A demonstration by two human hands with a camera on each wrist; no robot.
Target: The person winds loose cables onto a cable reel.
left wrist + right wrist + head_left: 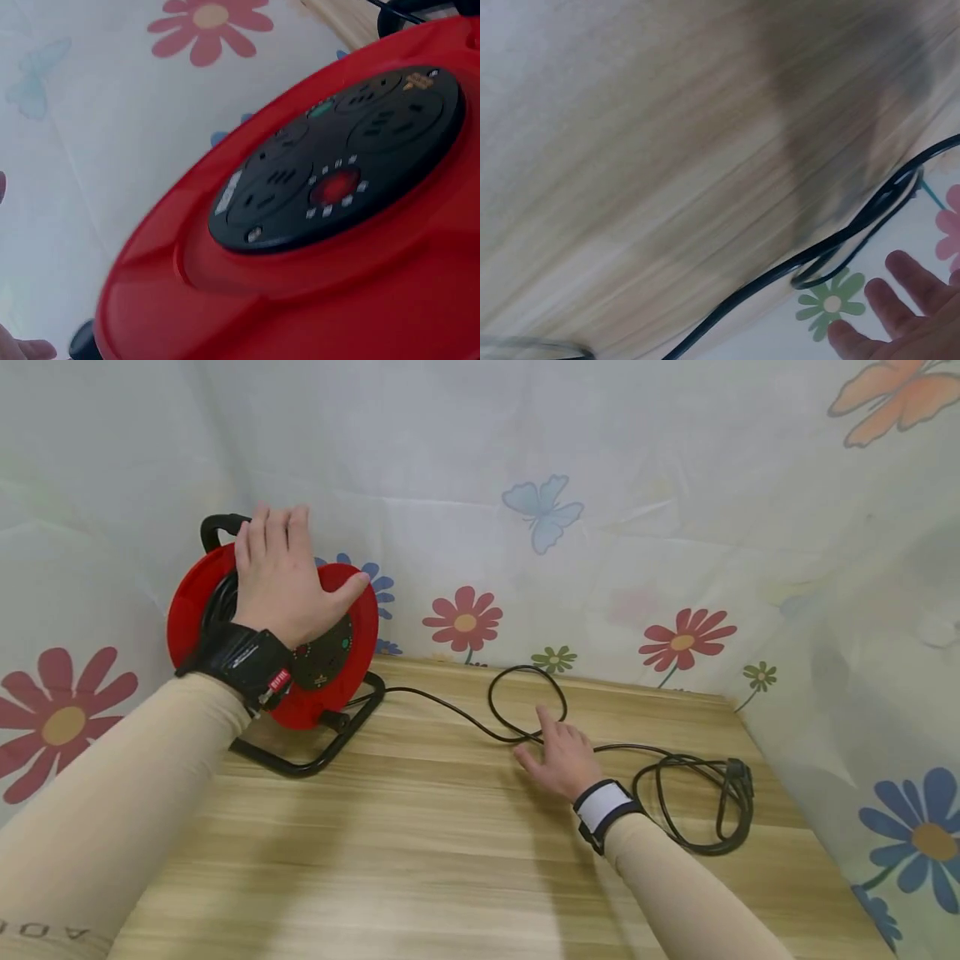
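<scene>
A red cable reel [363, 610] stands on a black tubular frame [296, 768] at the left of the table. Its dark socket plate [337, 161] fills much of the left wrist view. My left hand [279, 581] is in front of the reel's upper part, fingers straight and thumb spread, overlapping the face in the head view. From the reel a black cable [442, 700] runs right across the table and forms a loop. Over that loop's lower edge hovers my right hand [566, 764], its fingers loosely extended; the right wrist view shows the fingers beside the cable, gripping nothing.
More cable lies coiled [705, 847] at the right of the wooden table [420, 860], with a black plug [738, 770] at its far side. A black handle [213, 531] tops the reel. Flower-printed white sheets [420, 460] enclose the table's back and sides.
</scene>
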